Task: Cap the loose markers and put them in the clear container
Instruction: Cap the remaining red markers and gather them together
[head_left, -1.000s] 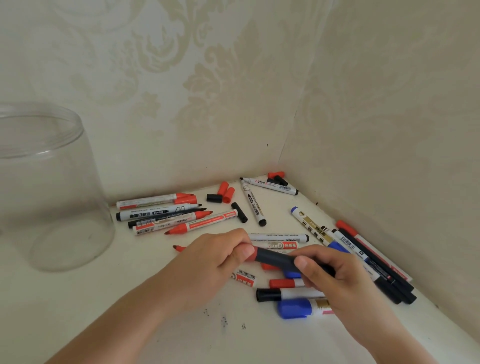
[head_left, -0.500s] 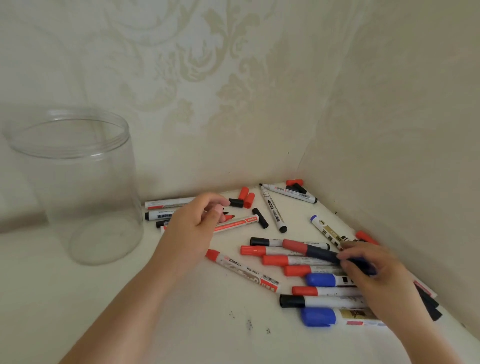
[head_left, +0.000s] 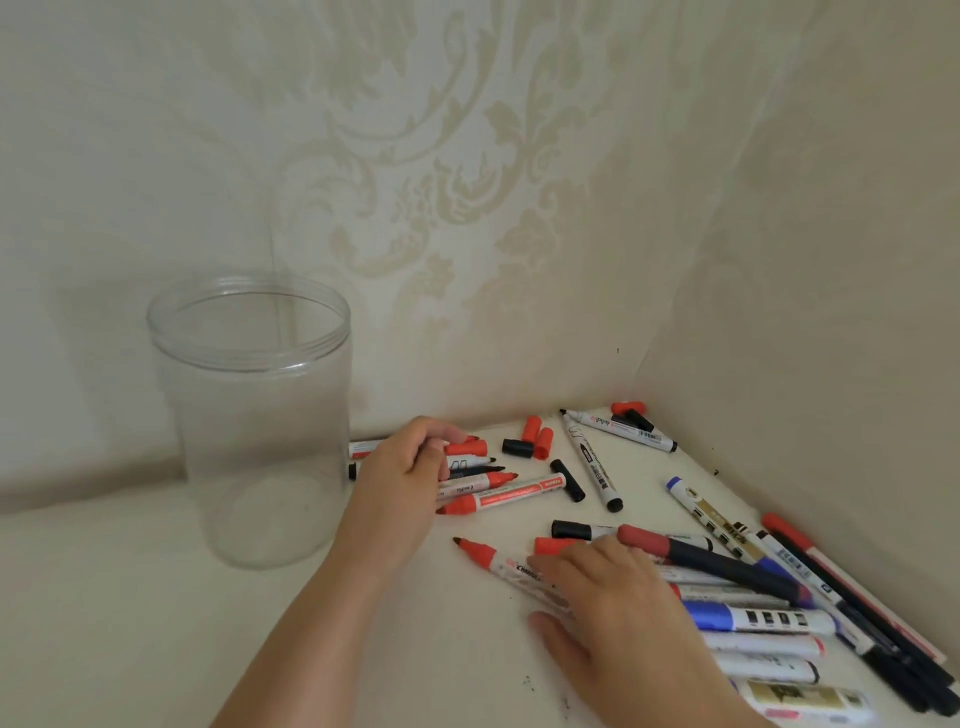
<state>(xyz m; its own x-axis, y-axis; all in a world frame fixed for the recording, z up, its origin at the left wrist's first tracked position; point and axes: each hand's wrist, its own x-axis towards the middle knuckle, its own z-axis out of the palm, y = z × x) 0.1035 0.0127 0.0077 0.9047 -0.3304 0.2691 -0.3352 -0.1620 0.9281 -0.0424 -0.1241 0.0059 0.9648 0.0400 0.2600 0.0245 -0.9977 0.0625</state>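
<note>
Wallpapered corner; right hand (head_left: 618, 618) covers uncapped marker (head_left: 498, 562), label seemingly "Comix".

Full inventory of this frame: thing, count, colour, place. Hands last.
clear container: 1, transparent, empty, upright, left by the wall.
loose caps: several, red and black, scattered near the back corner.
uncapped red marker: 1, red tip, centre, partly under the right hand.
marker pile: many, exact count unclear, red, blue, black and white, right side.
marker group: several, red and black, under and beside the left hand.
tabletop: 1, cream.
wallpaper: cream, patterned, both walls.
left hand: on the marker group.
right hand: flat on the marker pile.
</note>
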